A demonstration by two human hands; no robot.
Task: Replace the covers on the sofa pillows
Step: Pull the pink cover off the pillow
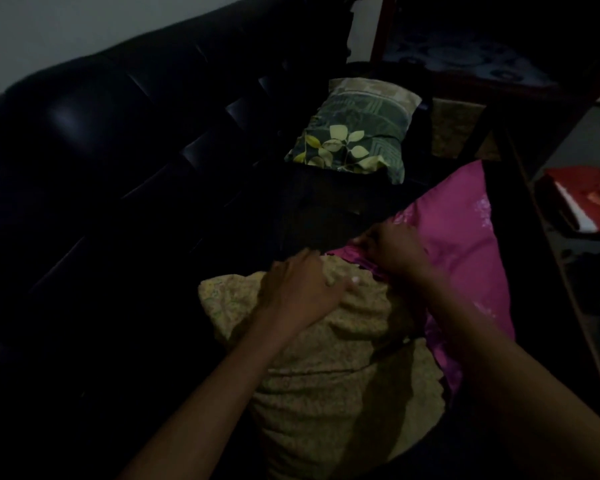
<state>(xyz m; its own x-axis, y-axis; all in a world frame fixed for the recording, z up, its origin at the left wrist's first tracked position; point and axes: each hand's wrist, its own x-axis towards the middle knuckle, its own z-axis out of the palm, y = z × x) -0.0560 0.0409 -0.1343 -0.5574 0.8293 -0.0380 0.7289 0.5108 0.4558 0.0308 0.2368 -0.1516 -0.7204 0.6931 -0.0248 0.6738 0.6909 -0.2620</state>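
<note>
Down on the dim sofa seat, the left hand [300, 289] lies with its fingers bent over the crumpled, soft, beige patterned pillow [312, 368], gripping a fold of its cloth. Just beside it, the right hand [392, 252] pinches the gathered edge of the smooth, glossy pink cover [465, 244], which touches the pillow's right side. Farther back, well apart, a plump rectangular green pillow [355, 129] printed with pale leaves rests on the seat. The black sofa [125, 140] looks shiny and tufted into padded squares.
</note>
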